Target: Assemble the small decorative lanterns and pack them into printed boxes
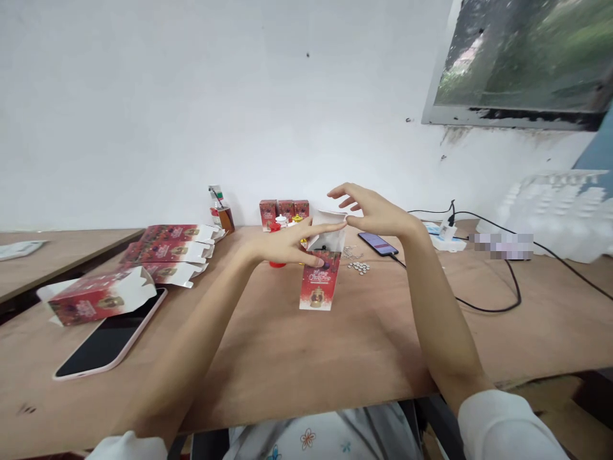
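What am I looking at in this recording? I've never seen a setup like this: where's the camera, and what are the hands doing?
There is no machine here, just a person's two bare hands. The single picture comes from a camera worn on their head, looking forward and down.

The left hand reaches across a red box with an open top, thumb over its front; whether it grips is hard to tell. The right hand is raised by the top, holding nothing visible.

On the wooden table, more red boxes lie at left, with a phone nearby. Small boxes stand by the wall; silvery discs lie right of the open box.
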A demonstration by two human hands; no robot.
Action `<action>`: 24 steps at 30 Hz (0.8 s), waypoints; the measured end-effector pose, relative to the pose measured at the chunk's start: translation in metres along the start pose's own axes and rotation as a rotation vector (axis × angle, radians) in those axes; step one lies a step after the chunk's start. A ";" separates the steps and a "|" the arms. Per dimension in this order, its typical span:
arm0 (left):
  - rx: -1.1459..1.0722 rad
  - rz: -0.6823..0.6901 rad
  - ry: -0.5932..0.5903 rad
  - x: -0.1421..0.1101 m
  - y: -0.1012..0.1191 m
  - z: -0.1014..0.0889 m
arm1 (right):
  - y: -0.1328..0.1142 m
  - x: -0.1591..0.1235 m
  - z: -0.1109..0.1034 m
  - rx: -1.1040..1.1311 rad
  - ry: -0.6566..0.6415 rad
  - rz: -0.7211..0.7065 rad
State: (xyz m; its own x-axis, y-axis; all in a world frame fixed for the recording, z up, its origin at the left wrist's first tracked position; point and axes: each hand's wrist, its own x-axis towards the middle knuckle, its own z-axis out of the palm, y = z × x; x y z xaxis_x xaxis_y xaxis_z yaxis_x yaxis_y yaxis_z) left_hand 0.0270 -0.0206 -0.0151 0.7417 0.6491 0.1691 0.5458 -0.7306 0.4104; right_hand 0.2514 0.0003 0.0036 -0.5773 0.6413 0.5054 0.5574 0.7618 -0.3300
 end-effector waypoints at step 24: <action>-0.095 0.114 0.097 0.012 -0.025 0.079 | 0.006 -0.008 0.029 0.057 -0.490 -0.079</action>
State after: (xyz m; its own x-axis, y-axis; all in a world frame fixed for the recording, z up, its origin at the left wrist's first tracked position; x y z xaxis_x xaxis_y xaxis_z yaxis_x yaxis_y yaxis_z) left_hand 0.0534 -0.0110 -0.0940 0.7532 0.5838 0.3029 0.4174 -0.7802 0.4658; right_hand 0.2420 0.0024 -0.0261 -0.8365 0.5385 0.1014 0.4751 0.8050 -0.3554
